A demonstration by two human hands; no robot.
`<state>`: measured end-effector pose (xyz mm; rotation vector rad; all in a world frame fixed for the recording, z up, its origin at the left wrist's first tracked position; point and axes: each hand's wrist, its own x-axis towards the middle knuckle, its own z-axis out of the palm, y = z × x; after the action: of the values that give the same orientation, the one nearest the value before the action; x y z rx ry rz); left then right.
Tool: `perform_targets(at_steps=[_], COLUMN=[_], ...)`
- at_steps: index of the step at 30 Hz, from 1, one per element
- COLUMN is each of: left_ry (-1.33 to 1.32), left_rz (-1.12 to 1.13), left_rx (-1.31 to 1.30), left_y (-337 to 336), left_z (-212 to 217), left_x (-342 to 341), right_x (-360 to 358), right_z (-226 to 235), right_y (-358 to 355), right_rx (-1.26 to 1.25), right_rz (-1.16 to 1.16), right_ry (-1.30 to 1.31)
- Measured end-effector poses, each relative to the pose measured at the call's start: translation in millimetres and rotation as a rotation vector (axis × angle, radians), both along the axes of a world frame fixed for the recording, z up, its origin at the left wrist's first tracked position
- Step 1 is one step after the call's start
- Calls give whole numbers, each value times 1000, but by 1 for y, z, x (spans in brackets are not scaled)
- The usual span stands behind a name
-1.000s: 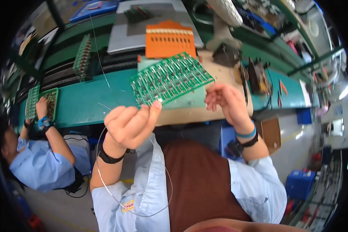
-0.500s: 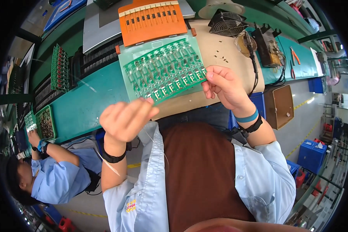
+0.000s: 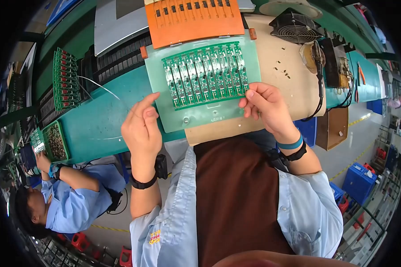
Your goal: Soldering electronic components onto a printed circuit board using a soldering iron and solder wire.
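Observation:
A green circuit board panel, made of several narrow strips side by side, lies on a pale green fixture plate. My right hand is at the panel's lower right corner, thumb and forefinger closed on its edge. To the left of the plate is my left hand, holding nothing, its forefinger stretched out apart from the thumb. An orange hinged cover with rows of slots and dark small parts stands beyond the panel, joined to the plate's far edge.
Small loose components are scattered on brown board right of the plate. Beyond them stand a black fan and a soldering device. Another board panel stands upright at left, near a green tray of parts. A co-worker sits at left.
The panel, tilted and held at both lower corners before, now rests on the plate. My left hand has come off it, moving left. In view, the fixture has shifted right and down.

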<state>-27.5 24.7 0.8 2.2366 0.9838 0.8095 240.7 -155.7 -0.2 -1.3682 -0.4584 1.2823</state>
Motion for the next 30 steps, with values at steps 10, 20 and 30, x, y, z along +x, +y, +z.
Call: perform_targets(at_steps=[10,20,30], left_ry=[123,182,263], left_rz=[-111,-125,-106], left_rx=[-70,-20,-10], left_y=[6,11,23], left_z=[2,4,8], left_x=[23,29,39], right_x=[-2,-4,-3], right_z=[3,13,22], right_y=[-2,6,17], right_rx=[-132,-164,-293], right_rz=[70,149,315], right_ry=[-227,-956,-1371])
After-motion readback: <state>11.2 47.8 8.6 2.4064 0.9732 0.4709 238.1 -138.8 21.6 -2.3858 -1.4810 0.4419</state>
